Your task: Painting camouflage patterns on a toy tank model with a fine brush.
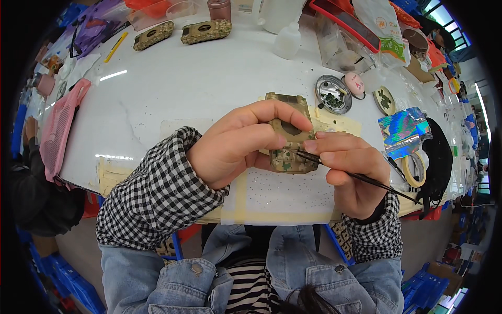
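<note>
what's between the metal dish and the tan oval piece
A pink rounded object, close beside the metal dish, sits between it and the tan oval piece, slightly toward the far side, in the head view.

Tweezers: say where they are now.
Right of centre in the head view, the tweezers are in the right hand, tips at the camouflage case.

Left fingers [281, 110] arched; right fingers [349, 158] pinched.

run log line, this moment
left hand: on camouflage model hull | right hand: black tweezers, tips at hull | nearby: metal dish of green bits
</note>
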Demonstrator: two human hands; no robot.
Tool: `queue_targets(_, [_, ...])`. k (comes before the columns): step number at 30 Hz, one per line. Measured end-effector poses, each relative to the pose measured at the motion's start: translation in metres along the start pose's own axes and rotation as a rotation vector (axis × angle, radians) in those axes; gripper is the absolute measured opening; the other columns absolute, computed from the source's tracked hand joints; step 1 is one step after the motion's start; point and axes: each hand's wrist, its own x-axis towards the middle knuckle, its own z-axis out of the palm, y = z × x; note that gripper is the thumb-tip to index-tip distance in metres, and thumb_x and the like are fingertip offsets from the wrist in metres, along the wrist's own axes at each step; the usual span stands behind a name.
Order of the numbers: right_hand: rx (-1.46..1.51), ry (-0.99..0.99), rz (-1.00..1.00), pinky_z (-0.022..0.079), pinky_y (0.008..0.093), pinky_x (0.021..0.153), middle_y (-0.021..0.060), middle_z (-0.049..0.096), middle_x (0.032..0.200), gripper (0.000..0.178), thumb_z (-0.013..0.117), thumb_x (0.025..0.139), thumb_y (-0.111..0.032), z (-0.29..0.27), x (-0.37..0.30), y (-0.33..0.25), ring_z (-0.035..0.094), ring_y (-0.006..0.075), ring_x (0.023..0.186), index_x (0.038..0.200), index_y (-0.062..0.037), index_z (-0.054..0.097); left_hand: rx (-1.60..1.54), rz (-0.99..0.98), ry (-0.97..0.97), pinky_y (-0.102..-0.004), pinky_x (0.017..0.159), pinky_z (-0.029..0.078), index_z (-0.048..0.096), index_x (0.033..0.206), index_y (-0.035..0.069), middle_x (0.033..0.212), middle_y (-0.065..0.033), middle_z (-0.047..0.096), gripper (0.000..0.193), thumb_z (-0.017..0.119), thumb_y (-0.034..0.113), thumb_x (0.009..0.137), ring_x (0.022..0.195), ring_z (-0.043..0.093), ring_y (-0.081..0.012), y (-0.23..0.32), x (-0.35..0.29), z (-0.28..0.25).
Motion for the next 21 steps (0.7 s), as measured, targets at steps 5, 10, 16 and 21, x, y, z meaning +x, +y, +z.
queue_targets(5, [0.004,0.011,0.019,0.053,0.0396,0.081,0.0136,0.066,0.089,0.024,0.073,0.076,-0.012,0.0003,-0.001,-0.0012,0.066,0.0294,0.087,0.093,-0.0008,0.061,-0.002,-0.003,0.001,-0.0318,0.087,0.051,0.046,0.12,0.0,0.113,-0.0112,0.057,0.038,0.048,0.011,0.083,0.102,0.059,-0.017,0.0002,0.0004,0.0])
queue_targets(10, [0.033,0.03,0.041,0.053,0.0396,0.082,0.0136,0.066,0.089,0.024,0.073,0.077,-0.012,0.0015,-0.001,-0.0017,0.066,0.0295,0.087,0.094,-0.0003,0.061,-0.015,0.005,-0.013,-0.032,0.088,0.05,0.046,0.12,0.0,0.113,-0.0113,0.057,0.038,0.048,0.011,0.083,0.102,0.059,-0.0175,-0.0007,0.0003,-0.0013])
queue_targets(16, [0.03,0.001,0.014,0.053,0.0399,0.082,0.0136,0.066,0.089,0.022,0.072,0.078,-0.009,-0.0009,-0.0012,0.0006,0.066,0.0294,0.087,0.095,-0.0006,0.061,-0.036,0.025,-0.006,-0.0358,0.089,0.052,0.049,0.117,-0.002,0.11,-0.0116,0.055,0.032,0.043,0.007,0.087,0.101,0.06,-0.0187,-0.0013,0.0006,-0.0006])
queue_targets(21, [0.025,-0.005,0.014,0.053,0.0399,0.082,0.0138,0.066,0.089,0.022,0.072,0.077,-0.009,-0.0004,-0.0008,0.0009,0.066,0.0292,0.087,0.095,-0.0008,0.061,-0.006,-0.003,-0.002,-0.0334,0.09,0.05,0.045,0.12,0.0,0.114,-0.0116,0.056,0.038,0.048,0.011,0.084,0.104,0.058,-0.0178,-0.001,0.0005,-0.0011])
